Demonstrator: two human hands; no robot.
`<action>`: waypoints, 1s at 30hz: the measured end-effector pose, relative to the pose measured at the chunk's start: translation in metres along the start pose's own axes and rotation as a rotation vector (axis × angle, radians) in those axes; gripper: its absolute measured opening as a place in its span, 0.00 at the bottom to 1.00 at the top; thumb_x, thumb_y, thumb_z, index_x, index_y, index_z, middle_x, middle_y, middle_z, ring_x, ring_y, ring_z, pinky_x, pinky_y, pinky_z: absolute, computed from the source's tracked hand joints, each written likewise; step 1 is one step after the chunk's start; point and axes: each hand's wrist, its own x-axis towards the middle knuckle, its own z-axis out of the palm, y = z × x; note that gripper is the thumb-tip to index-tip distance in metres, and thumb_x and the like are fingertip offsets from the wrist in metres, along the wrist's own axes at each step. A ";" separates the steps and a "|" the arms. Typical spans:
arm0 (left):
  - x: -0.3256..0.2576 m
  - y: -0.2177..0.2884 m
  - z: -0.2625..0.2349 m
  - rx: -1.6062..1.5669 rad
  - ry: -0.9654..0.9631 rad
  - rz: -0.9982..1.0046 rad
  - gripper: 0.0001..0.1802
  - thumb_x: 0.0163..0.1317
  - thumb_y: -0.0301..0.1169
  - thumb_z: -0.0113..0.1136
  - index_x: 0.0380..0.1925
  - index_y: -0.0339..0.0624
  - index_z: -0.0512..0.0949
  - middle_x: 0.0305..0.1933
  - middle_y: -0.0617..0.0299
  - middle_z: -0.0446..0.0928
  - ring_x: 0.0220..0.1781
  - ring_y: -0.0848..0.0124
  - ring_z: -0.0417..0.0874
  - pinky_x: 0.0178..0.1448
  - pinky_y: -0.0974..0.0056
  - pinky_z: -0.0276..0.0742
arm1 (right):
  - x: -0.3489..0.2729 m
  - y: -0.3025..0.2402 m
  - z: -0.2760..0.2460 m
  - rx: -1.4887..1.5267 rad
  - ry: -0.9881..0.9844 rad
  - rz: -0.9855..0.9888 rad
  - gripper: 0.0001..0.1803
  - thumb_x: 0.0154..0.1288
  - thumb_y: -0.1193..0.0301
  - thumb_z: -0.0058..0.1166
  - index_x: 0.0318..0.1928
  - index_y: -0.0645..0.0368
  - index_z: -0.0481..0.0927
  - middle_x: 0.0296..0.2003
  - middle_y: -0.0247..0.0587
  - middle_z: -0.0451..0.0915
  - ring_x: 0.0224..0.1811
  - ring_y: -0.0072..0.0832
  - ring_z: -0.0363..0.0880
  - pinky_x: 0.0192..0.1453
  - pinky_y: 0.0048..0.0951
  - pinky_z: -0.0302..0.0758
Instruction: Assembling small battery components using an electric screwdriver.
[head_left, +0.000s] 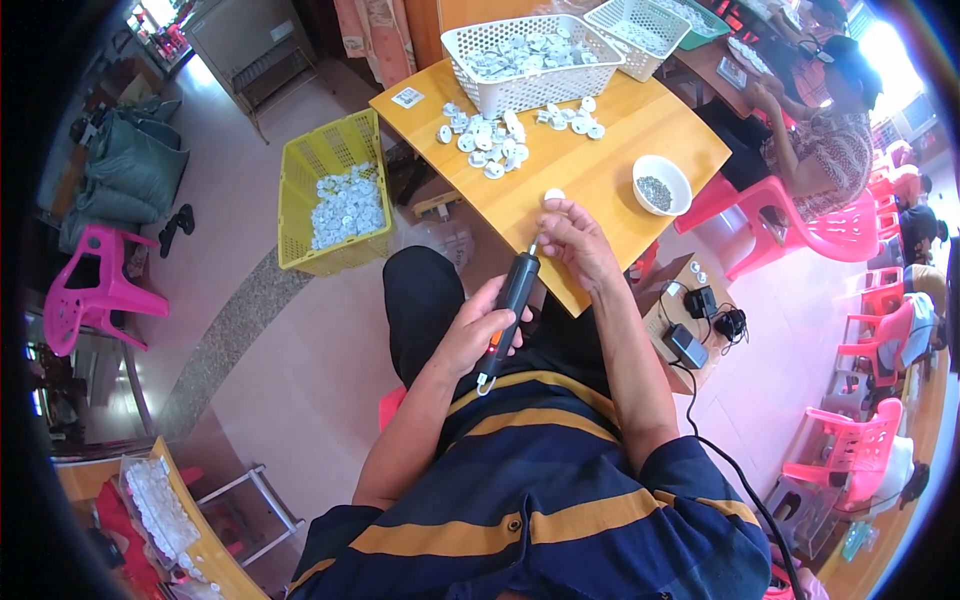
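Note:
My left hand (470, 328) is wrapped round a black electric screwdriver (515, 295), its bit pointing away from me toward the table edge. Close to the tip of that bit, my right hand (580, 243) has its fingers pinched together. Whatever the pinch holds is too small or hidden to make out. Just beyond those fingertips is a small white round part (553, 195); whether the fingers touch it cannot be told. A white bowl (679, 175) of small metal screws (655, 193) stands to the right. Farther back lies a loose pile of white round plastic parts (490, 142).
The wooden table (600, 165) carries a white basket (535, 90) full of white parts. A yellow crate (293, 205) with more parts stands on the floor at left. Black adapters with cables (688, 345) rest on a cardboard box at right. Another person (815, 150) sits on a pink chair.

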 end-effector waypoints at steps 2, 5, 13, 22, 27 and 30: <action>0.000 -0.001 -0.001 -0.019 0.019 0.008 0.32 0.66 0.26 0.51 0.71 0.37 0.60 0.46 0.55 0.79 0.34 0.72 0.83 0.37 0.67 0.83 | 0.002 -0.002 -0.003 -0.012 0.059 0.007 0.13 0.70 0.74 0.60 0.52 0.57 0.77 0.37 0.31 0.80 0.35 0.21 0.80 0.38 0.21 0.76; 0.001 0.001 0.000 -0.010 0.011 0.012 0.32 0.66 0.26 0.51 0.71 0.37 0.60 0.46 0.55 0.79 0.34 0.72 0.83 0.37 0.67 0.83 | 0.016 -0.006 -0.025 -0.106 0.163 -0.136 0.13 0.69 0.74 0.60 0.52 0.56 0.78 0.41 0.32 0.81 0.37 0.20 0.80 0.39 0.21 0.76; 0.000 0.000 -0.001 0.005 0.026 0.005 0.32 0.67 0.26 0.51 0.71 0.37 0.60 0.46 0.55 0.79 0.33 0.72 0.83 0.36 0.67 0.83 | 0.042 -0.015 -0.022 -1.074 0.283 -0.531 0.18 0.63 0.73 0.62 0.54 0.58 0.82 0.47 0.45 0.83 0.40 0.32 0.84 0.46 0.32 0.80; 0.001 0.000 -0.002 0.003 0.063 -0.010 0.31 0.67 0.27 0.52 0.70 0.38 0.61 0.45 0.56 0.79 0.33 0.72 0.83 0.36 0.67 0.82 | 0.041 -0.001 -0.021 -1.271 0.213 -0.461 0.10 0.65 0.73 0.63 0.45 0.60 0.80 0.36 0.44 0.82 0.37 0.29 0.82 0.47 0.29 0.79; 0.000 0.000 -0.002 -0.003 0.082 -0.017 0.30 0.68 0.27 0.51 0.70 0.40 0.62 0.45 0.58 0.79 0.32 0.73 0.82 0.36 0.67 0.81 | 0.030 0.006 -0.008 -0.889 0.175 -0.437 0.03 0.70 0.75 0.58 0.40 0.60 0.78 0.37 0.36 0.82 0.40 0.23 0.81 0.47 0.25 0.77; -0.001 0.001 -0.002 -0.003 0.083 -0.016 0.30 0.68 0.27 0.51 0.70 0.40 0.62 0.45 0.58 0.79 0.32 0.73 0.82 0.36 0.67 0.81 | 0.026 0.015 -0.003 -0.750 0.169 -0.394 0.04 0.72 0.75 0.57 0.45 0.61 0.80 0.39 0.32 0.83 0.42 0.19 0.81 0.48 0.24 0.77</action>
